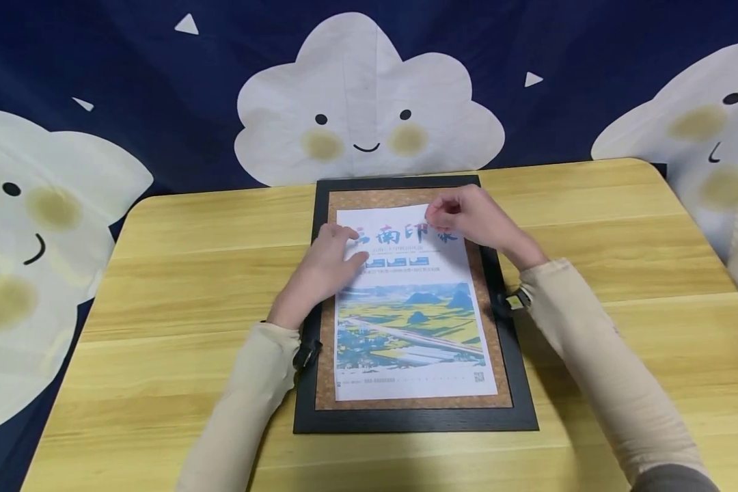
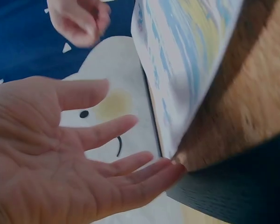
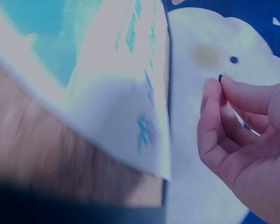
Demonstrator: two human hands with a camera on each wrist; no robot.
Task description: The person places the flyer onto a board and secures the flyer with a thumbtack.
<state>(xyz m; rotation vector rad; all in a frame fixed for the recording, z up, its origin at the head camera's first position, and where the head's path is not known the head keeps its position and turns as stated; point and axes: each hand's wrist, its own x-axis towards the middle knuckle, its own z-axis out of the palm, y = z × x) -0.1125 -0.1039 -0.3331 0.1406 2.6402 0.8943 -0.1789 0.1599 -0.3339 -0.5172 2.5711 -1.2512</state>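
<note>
A printed poster (image 1: 415,387) with blue lettering and a landscape picture lies on a cork board (image 1: 376,199) with a black frame (image 1: 415,420). My left hand (image 1: 326,266) is spread at the poster's upper left, its fingers loosely extended around that edge; the left wrist view shows the palm empty. Over the poster's upper right corner, my right hand (image 1: 470,215) has thumb and forefinger together. Between these fingertips the right wrist view shows a small black thing (image 3: 220,78), too small to identify. The poster's upper right corner is partly hidden by that hand in the head view.
The framed board lies on a light wooden table (image 1: 221,273), reaching its back edge. Behind hangs a dark blue cloth (image 1: 178,130) with smiling white clouds (image 1: 369,82). Dark straps with small devices (image 1: 516,299) sit on the wrists.
</note>
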